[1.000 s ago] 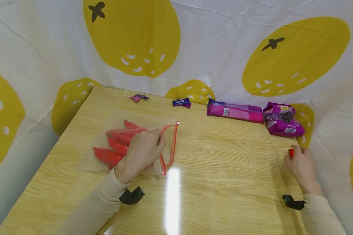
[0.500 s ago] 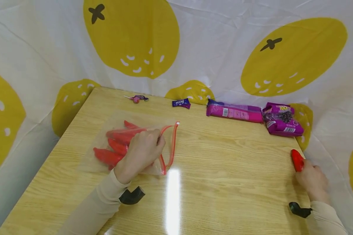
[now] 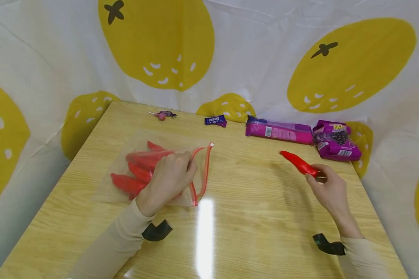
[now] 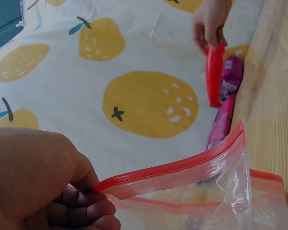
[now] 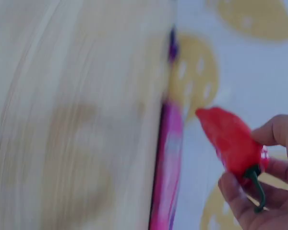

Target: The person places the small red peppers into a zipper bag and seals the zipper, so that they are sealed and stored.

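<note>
My left hand [image 3: 169,180] pinches the red zip edge [image 4: 177,166] of a clear zip bag [image 3: 108,190], whose mouth gapes toward the right. Several red chili peppers [image 3: 127,185] lie inside the bag, partly hidden by that hand. Over the right part of the table, my right hand [image 3: 329,190] holds another red chili pepper [image 3: 298,162] between thumb and fingers, its tip pointing left toward the bag. In the right wrist view the held pepper [image 5: 230,139] shows a green stem [image 5: 257,187] near the palm.
Along the back edge of the wooden table [image 3: 244,232] lie a lollipop [image 3: 161,116], a small blue-purple candy packet [image 3: 215,121], a long magenta package [image 3: 279,131] and a purple bag with a grape picture [image 3: 336,141]. A fruit-print curtain [image 3: 251,46] hangs behind them.
My right hand first drew the pepper toward the near right edge, then carried it left and up over the table. My left hand and the bag have stayed put.
</note>
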The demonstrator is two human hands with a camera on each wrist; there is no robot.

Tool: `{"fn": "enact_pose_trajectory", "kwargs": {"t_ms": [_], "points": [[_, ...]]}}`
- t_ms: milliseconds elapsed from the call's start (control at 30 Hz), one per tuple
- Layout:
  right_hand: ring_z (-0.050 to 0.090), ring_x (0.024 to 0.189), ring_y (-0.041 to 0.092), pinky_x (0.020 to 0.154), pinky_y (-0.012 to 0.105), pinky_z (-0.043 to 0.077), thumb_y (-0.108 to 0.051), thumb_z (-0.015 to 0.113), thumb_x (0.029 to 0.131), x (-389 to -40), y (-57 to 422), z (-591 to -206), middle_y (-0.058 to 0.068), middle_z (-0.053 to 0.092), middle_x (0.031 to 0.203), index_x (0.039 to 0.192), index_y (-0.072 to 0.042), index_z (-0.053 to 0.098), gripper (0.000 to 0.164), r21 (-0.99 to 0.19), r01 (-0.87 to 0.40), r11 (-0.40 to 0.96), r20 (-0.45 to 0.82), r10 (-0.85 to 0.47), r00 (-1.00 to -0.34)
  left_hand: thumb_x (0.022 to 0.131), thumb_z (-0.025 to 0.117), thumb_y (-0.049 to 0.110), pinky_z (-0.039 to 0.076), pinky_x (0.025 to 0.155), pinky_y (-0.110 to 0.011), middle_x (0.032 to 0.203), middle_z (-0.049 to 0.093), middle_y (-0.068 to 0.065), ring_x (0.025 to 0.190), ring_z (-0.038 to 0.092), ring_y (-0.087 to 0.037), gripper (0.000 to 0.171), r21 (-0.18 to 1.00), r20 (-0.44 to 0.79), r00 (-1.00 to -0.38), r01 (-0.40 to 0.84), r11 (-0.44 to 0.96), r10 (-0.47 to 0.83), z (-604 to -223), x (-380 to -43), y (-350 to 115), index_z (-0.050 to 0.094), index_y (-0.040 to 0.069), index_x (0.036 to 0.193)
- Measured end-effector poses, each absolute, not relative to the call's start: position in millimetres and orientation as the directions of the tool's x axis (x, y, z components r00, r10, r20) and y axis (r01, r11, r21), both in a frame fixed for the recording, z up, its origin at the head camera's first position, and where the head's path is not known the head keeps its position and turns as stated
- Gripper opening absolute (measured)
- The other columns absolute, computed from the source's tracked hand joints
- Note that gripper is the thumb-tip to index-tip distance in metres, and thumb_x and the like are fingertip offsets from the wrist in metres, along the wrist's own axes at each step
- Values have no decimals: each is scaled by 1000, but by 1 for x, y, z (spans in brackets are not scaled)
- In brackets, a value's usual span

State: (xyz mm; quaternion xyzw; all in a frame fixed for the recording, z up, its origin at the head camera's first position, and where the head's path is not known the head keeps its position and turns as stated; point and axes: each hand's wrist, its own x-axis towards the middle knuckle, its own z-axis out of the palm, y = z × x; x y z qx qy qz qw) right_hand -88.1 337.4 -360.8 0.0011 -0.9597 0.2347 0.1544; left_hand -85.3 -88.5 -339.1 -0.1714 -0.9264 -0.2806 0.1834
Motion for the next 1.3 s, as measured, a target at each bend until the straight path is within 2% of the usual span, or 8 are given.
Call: {"fn": "enact_pose_trajectory", "kwargs": {"t_ms": [67,167,433,633,800,967,1133,1300], "points": [[62,85,13,63,8,44,-19,65,84,-86,299,-352,12,63,103,114,-6,60,32,-513,-195,836,295,-42,-955,81,54,8,26,39,-24,48,32,5,42,33,-10,29,456,440,-871,425,782,217,-339,-86,-88,42,13,55],[60,88,5,70,13,48,-12,66,83,-85,247,-346,7,62,105,113,-9,62,30,-601,-364,712,296,-226,-928,81,54,8,26,39,-25,48,32,5,42,33,-10,29,456,440,-870,428,780,220,-338,-86,-87,42,13,55],[62,90,22,75,30,52,-3,65,82,-83,149,-336,11,61,107,111,-2,62,29,-757,-466,457,212,-503,-838,82,57,11,27,37,-22,48,38,4,40,34,-9,20,493,372,-903,388,779,215,-337,-83,-86,52,11,63],[62,85,13,70,26,52,-17,66,84,-99,125,-364,-1,63,108,113,-13,63,30,-757,-508,411,223,-569,-792,82,57,12,28,37,-20,50,39,4,40,35,-8,18,485,362,-905,389,783,225,-337,-84,-86,53,9,64],[63,80,9,67,26,52,-21,66,84,-108,102,-369,-3,64,103,113,-15,61,30,-813,-458,360,170,-605,-778,82,57,12,27,38,-23,49,36,4,42,34,-10,24,453,396,-890,405,794,228,-336,-84,-87,49,12,60],[63,84,9,72,23,51,-11,67,82,-118,76,-373,1,65,99,103,-8,63,21,-832,-449,326,154,-641,-752,82,57,14,30,42,-27,50,39,3,44,38,-13,24,421,422,-880,404,812,219,-337,-81,-87,49,12,59],[56,74,6,69,20,48,0,61,81,-126,54,-380,5,64,83,86,-2,62,5,-796,-499,343,179,-654,-735,82,57,14,32,42,-29,51,40,2,45,40,-15,25,418,429,-879,398,817,208,-338,-81,-86,48,12,59],[49,69,3,66,20,46,7,54,78,-131,41,-386,11,61,75,83,5,59,7,-810,-517,275,228,-665,-711,83,55,15,31,41,-29,50,39,2,45,40,-17,26,424,427,-881,392,816,201,-336,-82,-85,46,12,58]]}}
